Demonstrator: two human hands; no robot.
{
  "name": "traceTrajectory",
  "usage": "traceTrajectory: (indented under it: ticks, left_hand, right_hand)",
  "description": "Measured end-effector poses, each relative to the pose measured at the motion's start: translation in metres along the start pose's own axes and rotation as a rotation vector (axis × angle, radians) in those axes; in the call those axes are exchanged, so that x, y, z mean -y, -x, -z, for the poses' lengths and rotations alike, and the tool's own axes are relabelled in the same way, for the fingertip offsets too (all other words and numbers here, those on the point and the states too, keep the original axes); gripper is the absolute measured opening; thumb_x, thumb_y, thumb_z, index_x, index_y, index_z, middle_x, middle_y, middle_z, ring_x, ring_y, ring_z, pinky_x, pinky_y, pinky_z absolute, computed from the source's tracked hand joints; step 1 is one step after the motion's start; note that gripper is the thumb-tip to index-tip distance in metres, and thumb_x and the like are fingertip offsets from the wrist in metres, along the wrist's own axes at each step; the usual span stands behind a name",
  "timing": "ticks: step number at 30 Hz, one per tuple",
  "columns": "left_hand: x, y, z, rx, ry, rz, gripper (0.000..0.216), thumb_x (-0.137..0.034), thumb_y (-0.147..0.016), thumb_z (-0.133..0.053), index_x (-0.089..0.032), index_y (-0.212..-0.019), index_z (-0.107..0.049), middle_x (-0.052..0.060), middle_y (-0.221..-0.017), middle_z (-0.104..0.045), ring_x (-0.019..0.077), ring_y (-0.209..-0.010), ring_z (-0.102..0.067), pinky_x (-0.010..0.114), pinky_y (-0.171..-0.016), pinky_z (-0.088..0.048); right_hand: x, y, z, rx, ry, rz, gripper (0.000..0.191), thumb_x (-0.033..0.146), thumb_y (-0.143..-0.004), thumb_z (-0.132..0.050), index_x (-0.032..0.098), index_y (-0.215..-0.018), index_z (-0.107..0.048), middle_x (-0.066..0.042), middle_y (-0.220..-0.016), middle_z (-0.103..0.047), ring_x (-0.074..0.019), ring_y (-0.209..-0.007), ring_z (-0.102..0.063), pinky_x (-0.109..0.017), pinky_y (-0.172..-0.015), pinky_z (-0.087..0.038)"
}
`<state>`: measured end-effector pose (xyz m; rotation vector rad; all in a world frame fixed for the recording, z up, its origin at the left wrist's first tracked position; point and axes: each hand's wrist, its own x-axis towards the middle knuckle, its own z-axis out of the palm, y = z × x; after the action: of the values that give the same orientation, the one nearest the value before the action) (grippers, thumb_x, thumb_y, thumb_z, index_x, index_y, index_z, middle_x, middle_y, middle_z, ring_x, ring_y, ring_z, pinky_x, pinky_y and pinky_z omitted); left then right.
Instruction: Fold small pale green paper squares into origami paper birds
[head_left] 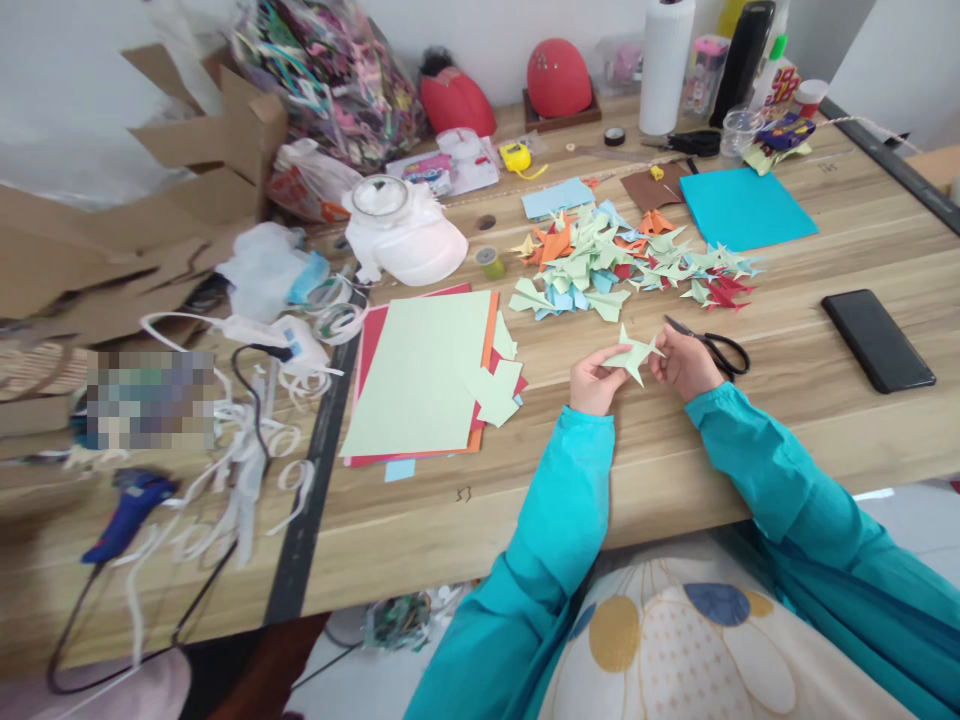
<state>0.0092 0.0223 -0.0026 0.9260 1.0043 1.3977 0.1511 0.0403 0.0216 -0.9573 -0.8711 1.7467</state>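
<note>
A pale green origami bird [636, 357] with pointed wings is held just above the table between my two hands. My left hand [595, 382] pinches one side of it between thumb and fingers. On the other side, the fingers of my right hand [686, 366] are closed at a thin pointed tip of the paper. Scissors [726, 352] with black handles lie on the wood right beside my right hand, their blades partly hidden behind it. Beyond both hands spreads a pile of folded paper birds [592, 250] in green, orange, blue and red.
Coloured paper sheets [420, 375] are stacked to the left, with small cut pieces [499, 393] at their edge. A black phone [877, 340] lies right. Turquoise paper [746, 208] sits behind. A blue glue gun [131, 512] and a white power strip [262, 335] are far left.
</note>
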Motion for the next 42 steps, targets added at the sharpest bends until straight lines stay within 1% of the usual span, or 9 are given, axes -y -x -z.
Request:
traceTrajectory:
  ticks: [3,7,11,15,19,26,31,37,42]
  left_hand:
    - [0.000,-0.002,0.001,-0.070,0.050,0.007,0.033,-0.019,-0.049,-0.074,-0.018,-0.081,-0.070,0.005,-0.082,-0.070,0.0176,-0.077,-0.063,0.031,-0.076,-0.048]
    - [-0.001,-0.004,0.001,-0.132,0.127,0.041,0.037,-0.019,-0.044,-0.076,-0.017,-0.081,-0.069,0.004,-0.079,-0.070,0.0173,-0.075,-0.063,0.031,-0.074,-0.048]
    - [-0.001,-0.004,0.000,-0.099,0.134,0.051,0.037,-0.020,-0.044,-0.077,-0.017,-0.081,-0.070,0.006,-0.082,-0.070,0.0193,-0.080,-0.064,0.033,-0.079,-0.048]
    - [0.000,-0.003,0.001,-0.021,0.095,0.048,0.036,-0.020,-0.047,-0.076,-0.017,-0.082,-0.069,0.007,-0.084,-0.070,0.0206,-0.083,-0.064,0.035,-0.082,-0.047]
    - [-0.003,-0.001,0.000,-0.010,0.025,0.037,0.033,-0.020,-0.049,-0.076,-0.016,-0.081,-0.070,0.007,-0.083,-0.070,0.0202,-0.081,-0.064,0.034,-0.080,-0.048]
    - [-0.013,0.004,-0.005,-0.016,-0.055,0.022,0.030,-0.025,-0.052,-0.076,-0.015,-0.079,-0.070,0.008,-0.085,-0.070,0.0196,-0.081,-0.064,0.035,-0.082,-0.049]
    - [-0.011,0.005,-0.008,-0.088,-0.113,-0.013,0.025,-0.028,-0.053,-0.075,-0.013,-0.073,-0.070,0.009,-0.083,-0.069,0.0195,-0.081,-0.064,0.034,-0.079,-0.050]
    - [-0.007,0.005,-0.010,-0.165,-0.146,-0.074,0.023,-0.030,-0.053,-0.074,-0.013,-0.067,-0.068,0.008,-0.079,-0.068,0.0180,-0.076,-0.063,0.031,-0.072,-0.052]
    - [-0.006,0.005,-0.010,-0.172,-0.142,-0.055,0.025,-0.031,-0.053,-0.074,-0.012,-0.069,-0.068,0.008,-0.077,-0.069,0.0182,-0.072,-0.064,0.033,-0.071,-0.052]
  right_hand:
    - [0.001,0.000,0.003,-0.024,0.059,0.111,0.025,0.036,-0.067,-0.063,0.019,-0.086,-0.057,0.002,-0.057,-0.059,-0.0098,-0.043,-0.050,-0.020,-0.038,-0.034]
    - [0.000,0.003,-0.001,0.052,0.179,0.221,0.039,0.024,-0.060,-0.070,0.024,-0.096,-0.057,0.003,-0.071,-0.061,-0.0089,-0.050,-0.050,-0.021,-0.042,-0.036]
    - [-0.002,0.005,-0.007,0.093,0.223,0.276,0.031,0.029,-0.060,-0.073,0.022,-0.087,-0.062,0.001,-0.071,-0.060,-0.0108,-0.056,-0.052,-0.023,-0.047,-0.040]
    - [-0.003,0.004,-0.008,0.064,0.297,0.317,0.022,0.031,-0.057,-0.075,0.020,-0.072,-0.064,-0.001,-0.073,-0.063,-0.0137,-0.066,-0.057,-0.028,-0.060,-0.046]
    - [-0.003,0.003,-0.006,0.026,0.355,0.336,0.023,0.034,-0.056,-0.075,0.019,-0.071,-0.065,-0.001,-0.073,-0.064,-0.0145,-0.069,-0.058,-0.030,-0.067,-0.047]
    - [-0.002,0.003,-0.007,-0.021,0.345,0.280,0.028,0.039,-0.057,-0.074,0.018,-0.071,-0.063,-0.001,-0.067,-0.062,-0.0127,-0.061,-0.056,-0.028,-0.060,-0.047]
    - [0.001,0.005,-0.010,-0.052,0.368,0.251,0.030,0.044,-0.057,-0.072,0.017,-0.066,-0.060,0.000,-0.059,-0.061,-0.0115,-0.054,-0.053,-0.027,-0.054,-0.045]
    - [-0.002,0.004,-0.007,-0.025,0.396,0.269,0.029,0.044,-0.063,-0.068,0.016,-0.063,-0.059,0.000,-0.056,-0.059,-0.0090,-0.050,-0.049,-0.024,-0.050,-0.041]
    - [-0.002,0.005,-0.007,-0.010,0.391,0.251,0.029,0.043,-0.065,-0.067,0.016,-0.064,-0.059,0.000,-0.057,-0.060,-0.0084,-0.048,-0.048,-0.023,-0.047,-0.039]
